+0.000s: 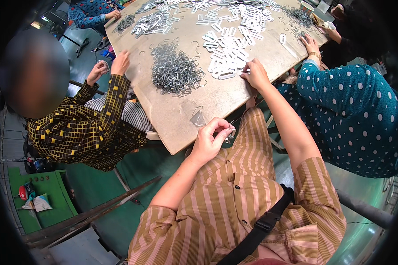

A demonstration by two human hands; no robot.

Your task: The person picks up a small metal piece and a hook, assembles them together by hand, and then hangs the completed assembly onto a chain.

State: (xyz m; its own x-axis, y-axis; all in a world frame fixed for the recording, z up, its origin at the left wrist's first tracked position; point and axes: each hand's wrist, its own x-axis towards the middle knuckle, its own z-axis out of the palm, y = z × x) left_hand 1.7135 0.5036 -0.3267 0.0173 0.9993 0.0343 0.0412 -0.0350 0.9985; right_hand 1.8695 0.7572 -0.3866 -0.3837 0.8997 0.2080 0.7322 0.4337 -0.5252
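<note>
At the table's near edge my left hand (211, 140) is closed, its thumb and fingers pinching small shiny bent-wire hooks (229, 138). My right hand (255, 75) reaches forward to the near side of a pile of white oblong rings (225, 53). Its curled fingers close on one white ring at the pile's edge, mostly hidden by the fingertips. Left of that pile lies a dense heap of grey wire hooks (177, 73). A small clear plastic piece (198, 118) with a loose hook beside it rests near the table's corner.
The worn beige table (163, 117) carries more rings and hooks at its far side. A person in a black-and-yellow sleeve (112, 104) works at left; one in polka-dotted teal (349, 106) sits close at right. Others work farther off. A green bench (40, 198) stands lower left.
</note>
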